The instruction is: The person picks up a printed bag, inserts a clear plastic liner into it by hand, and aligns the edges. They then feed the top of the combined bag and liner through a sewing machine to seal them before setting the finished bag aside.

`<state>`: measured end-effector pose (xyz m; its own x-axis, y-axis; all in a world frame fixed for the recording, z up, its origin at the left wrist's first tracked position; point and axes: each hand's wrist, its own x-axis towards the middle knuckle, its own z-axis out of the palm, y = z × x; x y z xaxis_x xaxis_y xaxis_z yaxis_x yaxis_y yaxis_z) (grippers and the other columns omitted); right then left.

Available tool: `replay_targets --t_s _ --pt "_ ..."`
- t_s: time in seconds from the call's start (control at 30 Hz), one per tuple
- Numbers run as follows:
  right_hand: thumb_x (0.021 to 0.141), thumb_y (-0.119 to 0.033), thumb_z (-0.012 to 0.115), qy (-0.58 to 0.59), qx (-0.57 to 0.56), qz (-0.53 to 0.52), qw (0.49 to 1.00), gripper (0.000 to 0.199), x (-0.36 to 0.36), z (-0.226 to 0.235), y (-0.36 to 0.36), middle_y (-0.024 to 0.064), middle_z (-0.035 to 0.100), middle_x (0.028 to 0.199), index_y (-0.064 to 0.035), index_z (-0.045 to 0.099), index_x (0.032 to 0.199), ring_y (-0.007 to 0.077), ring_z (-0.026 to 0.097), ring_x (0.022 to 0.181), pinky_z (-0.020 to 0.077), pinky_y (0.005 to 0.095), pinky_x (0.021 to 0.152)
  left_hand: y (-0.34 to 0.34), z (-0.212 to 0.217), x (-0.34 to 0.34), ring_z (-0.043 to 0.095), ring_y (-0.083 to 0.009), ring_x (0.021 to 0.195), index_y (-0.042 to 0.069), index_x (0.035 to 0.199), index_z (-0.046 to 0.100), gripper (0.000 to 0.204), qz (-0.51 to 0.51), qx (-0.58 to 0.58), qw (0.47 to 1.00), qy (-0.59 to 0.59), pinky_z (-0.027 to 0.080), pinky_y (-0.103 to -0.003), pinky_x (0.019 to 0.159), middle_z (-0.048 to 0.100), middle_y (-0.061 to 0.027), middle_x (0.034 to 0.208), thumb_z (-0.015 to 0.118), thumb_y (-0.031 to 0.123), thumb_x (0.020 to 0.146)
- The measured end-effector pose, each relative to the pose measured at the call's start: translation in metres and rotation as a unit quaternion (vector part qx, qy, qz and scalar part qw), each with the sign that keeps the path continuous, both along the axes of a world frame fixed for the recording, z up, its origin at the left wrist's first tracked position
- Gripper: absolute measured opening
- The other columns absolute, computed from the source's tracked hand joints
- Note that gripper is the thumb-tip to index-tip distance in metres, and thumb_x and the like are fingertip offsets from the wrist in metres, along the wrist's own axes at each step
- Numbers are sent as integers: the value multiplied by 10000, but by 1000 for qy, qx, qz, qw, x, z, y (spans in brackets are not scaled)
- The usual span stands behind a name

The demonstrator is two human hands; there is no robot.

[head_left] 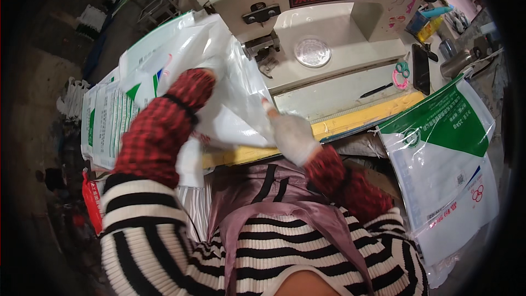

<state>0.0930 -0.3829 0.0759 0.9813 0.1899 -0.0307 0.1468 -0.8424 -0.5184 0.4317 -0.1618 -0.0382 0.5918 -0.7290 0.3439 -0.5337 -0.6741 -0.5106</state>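
Note:
A white plastic sack (230, 93) with glossy folds lies bunched on the left end of the sewing machine's bed, beside the needle area. My left hand (212, 66) is over its upper part; motion smears the hand, and its fingers cannot be made out against the white. At the sack's right edge is my right hand (295, 136) in a white glove with bare fingertips, its fingers closed on that edge and the thumb hidden. Red-and-black checked sleeve covers reach both wrists. The large cream sewing machine (329, 27) stands just beyond the hands.
Printed white-and-green sacks (107, 123) are stacked at the left. Another sack (446, 159) hangs off the table's right side. A yellow strip (367, 115) edges the table. Along the machine bed lie a pen (376, 90), small scissors (402, 69) and a phone (421, 68).

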Motion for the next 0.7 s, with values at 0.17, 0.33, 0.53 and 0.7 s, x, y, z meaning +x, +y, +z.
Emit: replay_targets --t_s 0.17,0.33,0.53,0.7 --pt "881 -108 484 49 -4 -15 999 547 66 -23 -17 206 664 912 -40 322 1400 319 658 834 523 418 737 54 90 -175 630 -350 923 79 1046 672 304 102 182 871 444 476 -412 858 662 -177 994 533 268 853" --pt "857 -117 560 43 301 25 952 644 66 -34 -17 148 631 931 -46 302 1442 229 616 762 509 313 732 31 152 -250 637 -327 901 57 1102 620 330 136 175 870 441 505 -401 793 655 -181 979 560 265 853" --pt "811 -139 565 217 398 -45 891 734 42 8 -12 187 612 1022 -69 247 1469 231 601 799 508 292 755 -44 204 -263 575 -237 782 28 1092 566 359 -138 -221 838 480 472 -335 731 592 -99 795 684 239 827" --pt "794 -131 500 94 174 -51 979 728 37 -9 -4 283 612 1012 -117 229 1469 408 608 883 487 425 831 -57 203 -311 618 -295 850 51 1020 626 404 -44 185 699 689 477 -334 765 632 -120 822 739 340 762"
